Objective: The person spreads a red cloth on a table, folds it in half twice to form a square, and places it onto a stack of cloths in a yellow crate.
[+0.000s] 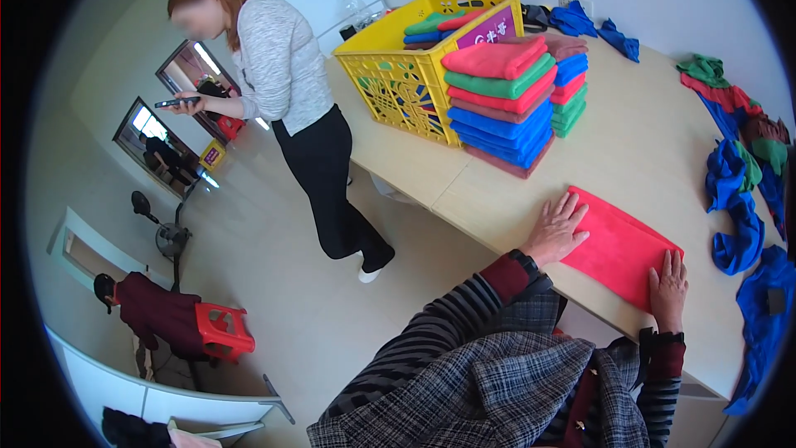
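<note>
A red cloth (618, 241), folded to a flat rectangle, lies near the front edge of the light wooden table (613, 170). My left hand (554, 231) rests flat on its left end, fingers spread. At the right end my right hand (668, 289) lies with outstretched fingers on the cloth's edge. Neither hand grips anything. Beyond the cloth stands a tall stack of folded cloths (502, 108) in red, green, blue and brown. Another such stack (570, 87) is right behind it.
A yellow plastic crate (394, 87) holding folded cloths stands behind the stacks. Crumpled blue cloths (734, 207) and other coloured ones lie along the table's right side. To the left a person (286, 58) stands holding a phone (177, 102). Another person sits on a red stool (225, 332).
</note>
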`<state>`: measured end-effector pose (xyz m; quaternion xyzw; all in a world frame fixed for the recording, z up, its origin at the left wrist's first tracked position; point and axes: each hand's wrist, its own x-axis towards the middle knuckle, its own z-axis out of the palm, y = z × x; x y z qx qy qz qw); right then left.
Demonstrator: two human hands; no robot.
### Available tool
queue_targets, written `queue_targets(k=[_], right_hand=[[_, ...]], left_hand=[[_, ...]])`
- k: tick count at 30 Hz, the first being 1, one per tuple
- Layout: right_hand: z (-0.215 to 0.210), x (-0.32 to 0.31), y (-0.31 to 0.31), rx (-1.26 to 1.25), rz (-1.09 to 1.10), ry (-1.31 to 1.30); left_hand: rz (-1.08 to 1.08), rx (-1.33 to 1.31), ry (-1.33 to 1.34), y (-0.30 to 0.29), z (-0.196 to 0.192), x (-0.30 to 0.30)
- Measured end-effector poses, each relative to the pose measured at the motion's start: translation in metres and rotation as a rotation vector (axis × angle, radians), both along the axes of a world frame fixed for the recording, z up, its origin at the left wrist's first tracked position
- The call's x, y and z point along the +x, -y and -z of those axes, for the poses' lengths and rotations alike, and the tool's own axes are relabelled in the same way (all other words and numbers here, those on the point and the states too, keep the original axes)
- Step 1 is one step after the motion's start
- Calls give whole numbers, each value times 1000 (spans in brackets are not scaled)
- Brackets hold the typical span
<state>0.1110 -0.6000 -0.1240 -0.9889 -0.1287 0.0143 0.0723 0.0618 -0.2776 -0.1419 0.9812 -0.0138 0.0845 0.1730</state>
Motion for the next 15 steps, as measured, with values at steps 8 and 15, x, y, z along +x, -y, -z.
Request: queue_targets(k=[8, 15], right_hand=[[20, 3, 5, 13, -52, 141], [27, 8, 10, 19, -55, 113]], left_hand=[[-18, 11, 15, -5, 4, 0], [-80, 1, 83, -5, 13, 2]])
